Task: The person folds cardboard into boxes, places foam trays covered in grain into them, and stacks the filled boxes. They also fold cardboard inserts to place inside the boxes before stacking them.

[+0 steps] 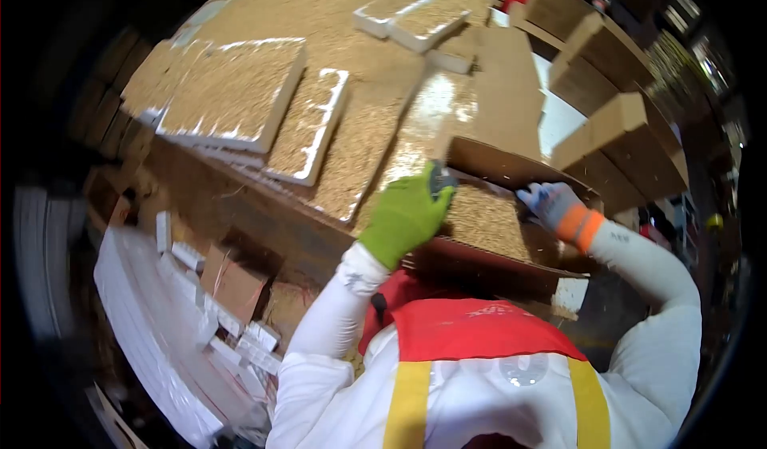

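Note:
An open cardboard box (499, 264) lies in front of my body, its long walls upright. Inside is a layer of light-brown granular material (483, 221), with a pale, film-like strip along its far side. My left hand (407, 216), in a green glove with dark fingertips, is closed at the box's left end. My right hand (557, 204), in a grey glove with an orange cuff, reaches in at the right end, fingers bent. What either hand grips is hidden.
White trays of the same granules (232, 93) and a narrower tray (311, 129) lie on the granule-strewn table. Two more trays (411, 17) stand farther back. Open cardboard cartons (623, 141) line the right. White foam pieces and wrapped sheets (160, 329) lie lower left.

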Motion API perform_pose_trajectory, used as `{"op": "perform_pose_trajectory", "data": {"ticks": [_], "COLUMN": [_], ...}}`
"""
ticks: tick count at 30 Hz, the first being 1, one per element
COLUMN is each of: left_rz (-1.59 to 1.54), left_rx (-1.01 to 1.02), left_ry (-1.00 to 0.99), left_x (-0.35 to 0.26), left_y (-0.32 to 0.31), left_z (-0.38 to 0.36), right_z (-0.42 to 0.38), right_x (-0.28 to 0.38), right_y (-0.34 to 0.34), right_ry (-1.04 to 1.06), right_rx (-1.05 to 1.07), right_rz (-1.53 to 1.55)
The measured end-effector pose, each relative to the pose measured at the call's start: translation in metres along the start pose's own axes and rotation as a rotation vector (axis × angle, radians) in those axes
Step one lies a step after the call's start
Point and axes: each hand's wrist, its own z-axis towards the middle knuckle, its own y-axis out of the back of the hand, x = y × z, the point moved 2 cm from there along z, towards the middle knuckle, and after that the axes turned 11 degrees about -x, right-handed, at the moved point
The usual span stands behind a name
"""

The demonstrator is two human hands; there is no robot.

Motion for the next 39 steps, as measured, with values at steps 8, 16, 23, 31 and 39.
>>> {"op": "perform_pose_trajectory", "data": {"ticks": [8,16,23,31,39], "left_rz": [-0.120,-0.550,0.001,-0.097,-1.033], "left_rx": [-0.111,-0.744,-0.774,-0.681,-0.664], "left_ry": [0.001,0.626,1.064,1.280,0.623], "left_x": [-0.005,0.128,0.241,0.221,0.059], "left_y": [0.014,0.046,0.013,-0.011,0.089], "left_z": [-0.002,-0.075,-0.079,-0.063,0.001], "right_z": [0.042,0.042,0.324,0.511,0.201], "right_x": [0.039,-0.011,-0.030,-0.005,-0.111], "right_y": [-0.076,0.022,0.120,-0.072,0.090], "right_ry": [-0.039,0.233,0.144,-0.148,-0.502], "right_rx": [0.294,0.579,-0.072,0.074,-0.287], "right_rz": [0.292,0.568,0.689,0.816,1.371]}}
